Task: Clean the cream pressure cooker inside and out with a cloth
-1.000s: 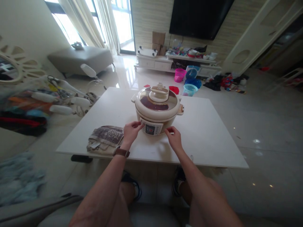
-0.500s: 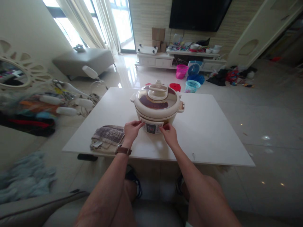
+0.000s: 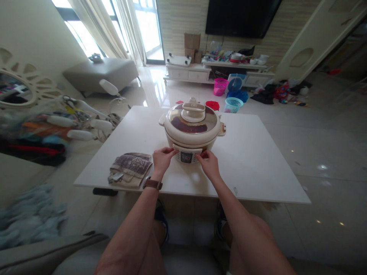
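A cream electric cooker stands upright on the white table. Its lid is on, with a glossy see-through top and a raised handle. On its front, facing me, is a control panel with a dark display. My left hand pinches the panel's left edge between thumb and fingers. At the right edge, my right hand does the same with closed fingers. The fingertips cover the panel's sides. A folded brown-and-beige towel lies left of my left hand, apart from it.
Lamp arms with white shades reach close to the table's left side. Beyond the far edge stand a light-blue basket and a red container. My legs are under the near edge, and a grey bench stands by the window.
The cooker has shifted slightly to the right, and both hands have moved right with it, keeping their pinch at the panel. The towel stays in place.
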The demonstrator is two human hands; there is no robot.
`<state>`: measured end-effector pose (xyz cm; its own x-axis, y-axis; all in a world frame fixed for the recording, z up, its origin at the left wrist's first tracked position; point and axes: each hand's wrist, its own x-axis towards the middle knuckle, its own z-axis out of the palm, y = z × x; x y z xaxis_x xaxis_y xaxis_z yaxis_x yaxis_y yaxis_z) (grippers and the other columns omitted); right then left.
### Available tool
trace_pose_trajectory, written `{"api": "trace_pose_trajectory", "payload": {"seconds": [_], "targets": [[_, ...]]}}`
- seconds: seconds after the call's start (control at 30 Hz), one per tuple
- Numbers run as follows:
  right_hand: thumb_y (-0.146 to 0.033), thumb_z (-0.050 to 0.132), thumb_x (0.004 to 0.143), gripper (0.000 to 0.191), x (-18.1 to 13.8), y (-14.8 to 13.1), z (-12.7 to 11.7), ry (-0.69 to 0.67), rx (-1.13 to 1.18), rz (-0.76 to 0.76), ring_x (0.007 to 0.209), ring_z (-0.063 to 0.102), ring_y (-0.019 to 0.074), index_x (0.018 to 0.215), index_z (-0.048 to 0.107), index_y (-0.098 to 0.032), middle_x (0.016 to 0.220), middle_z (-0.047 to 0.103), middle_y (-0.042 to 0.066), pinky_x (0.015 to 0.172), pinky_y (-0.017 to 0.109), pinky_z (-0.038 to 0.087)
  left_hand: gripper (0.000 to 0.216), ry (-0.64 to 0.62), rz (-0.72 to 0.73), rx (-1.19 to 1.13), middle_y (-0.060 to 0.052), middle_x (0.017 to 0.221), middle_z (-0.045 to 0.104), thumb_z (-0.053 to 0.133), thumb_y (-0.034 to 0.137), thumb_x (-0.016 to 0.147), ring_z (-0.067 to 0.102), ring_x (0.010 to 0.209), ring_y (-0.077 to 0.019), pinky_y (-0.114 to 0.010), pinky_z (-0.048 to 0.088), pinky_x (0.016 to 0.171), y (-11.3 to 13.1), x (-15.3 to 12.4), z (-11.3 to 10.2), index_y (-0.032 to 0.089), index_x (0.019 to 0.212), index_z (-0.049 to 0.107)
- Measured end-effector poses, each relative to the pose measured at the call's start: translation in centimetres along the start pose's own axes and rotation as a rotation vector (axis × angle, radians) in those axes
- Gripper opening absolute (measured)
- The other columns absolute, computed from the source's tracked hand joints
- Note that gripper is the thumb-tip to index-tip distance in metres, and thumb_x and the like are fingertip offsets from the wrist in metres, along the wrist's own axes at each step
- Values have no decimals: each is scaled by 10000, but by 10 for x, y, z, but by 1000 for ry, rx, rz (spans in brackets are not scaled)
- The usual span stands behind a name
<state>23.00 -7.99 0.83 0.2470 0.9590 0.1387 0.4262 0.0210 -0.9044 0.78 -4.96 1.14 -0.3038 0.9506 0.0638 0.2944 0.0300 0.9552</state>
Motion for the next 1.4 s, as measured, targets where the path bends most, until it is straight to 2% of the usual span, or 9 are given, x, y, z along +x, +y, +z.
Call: {"api": "trace_pose_trajectory", "payload": {"seconds": [0.33, 1.13, 1.4], "targets": [[-540, 712, 801, 322, 2, 3, 2, 6, 7, -15, 803, 624, 244, 737, 588, -250, 797, 658, 26, 797, 374, 464, 220, -7, -16, -9, -70, 824, 825, 896, 354, 677, 753, 770, -226, -320, 529, 724, -1, 2, 3, 191, 815, 845], [-508, 710, 849, 304, -1, 4, 6, 33, 2, -15, 813, 627, 219, 761, 575, -250, 831, 643, 5, 803, 347, 469, 298, 1, -12, -20, -92, 864, 829, 894, 417, 675, 753, 803, -234, -327, 546, 757, -4, 0, 6, 182, 852, 847], [-541, 699, 849, 327, 0, 5, 6, 20, 7, -16, 806, 620, 218, 760, 581, -249, 834, 646, 13, 812, 351, 477, 269, 20, -24, -42, -85, 839, 824, 891, 376, 669, 746, 780, -225, -327, 546, 757, -2, 0, 8, 177, 842, 840]]}}
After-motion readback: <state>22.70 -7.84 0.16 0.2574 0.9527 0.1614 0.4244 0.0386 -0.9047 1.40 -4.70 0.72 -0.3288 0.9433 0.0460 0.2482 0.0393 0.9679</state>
